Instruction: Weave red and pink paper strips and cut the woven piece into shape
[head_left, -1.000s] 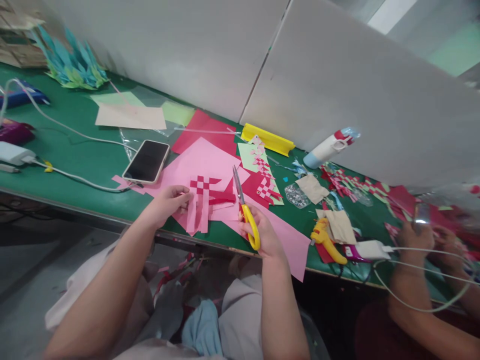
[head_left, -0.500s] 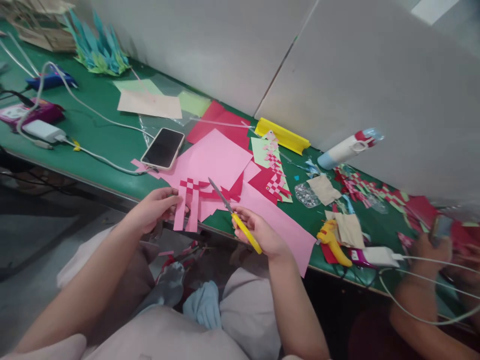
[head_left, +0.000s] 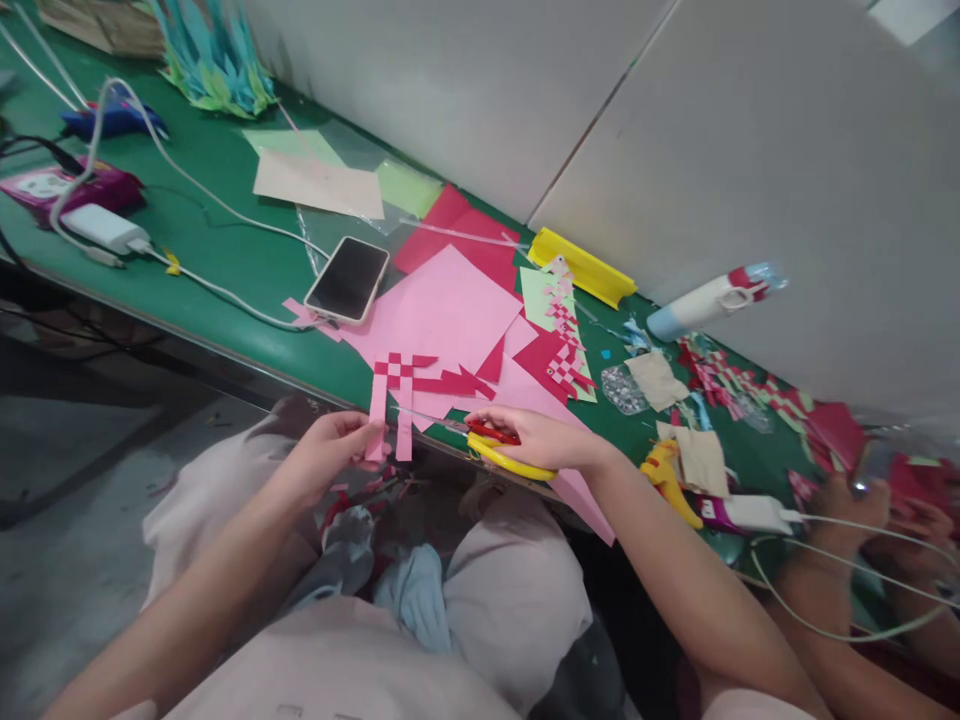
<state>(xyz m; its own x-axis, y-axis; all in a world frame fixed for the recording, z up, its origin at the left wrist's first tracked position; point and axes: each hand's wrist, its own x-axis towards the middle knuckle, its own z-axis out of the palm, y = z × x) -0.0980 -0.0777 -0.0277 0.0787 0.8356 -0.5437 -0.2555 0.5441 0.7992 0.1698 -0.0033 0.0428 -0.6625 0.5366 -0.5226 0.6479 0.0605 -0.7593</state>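
Note:
Between its thumb and fingers, my left hand (head_left: 346,440) pinches the lower end of a pink strip on a woven paper piece (head_left: 394,372). That piece has a pink and red checkered patch with loose strips hanging down and running right. My right hand (head_left: 544,438) grips yellow and red-handled scissors (head_left: 499,452), fingers around the handles. The blades point left and reach across the second hanging pink strip; whether they touch it I cannot tell. Behind the woven piece lies a large pink paper sheet (head_left: 450,305), with red paper (head_left: 457,230) under and beyond it.
A phone (head_left: 348,278) lies left of the sheets, near a white cable. To the right are a woven paper fish (head_left: 562,368), a yellow holder (head_left: 581,268), a bottle (head_left: 712,300) and a yellow glue gun (head_left: 673,488). Another person's hands (head_left: 855,510) work at far right.
My right hand has turned the scissors from pointing up and left to lying nearly level, blades now at the hanging strips. My left hand still holds the strip. The camera view has shifted slightly.

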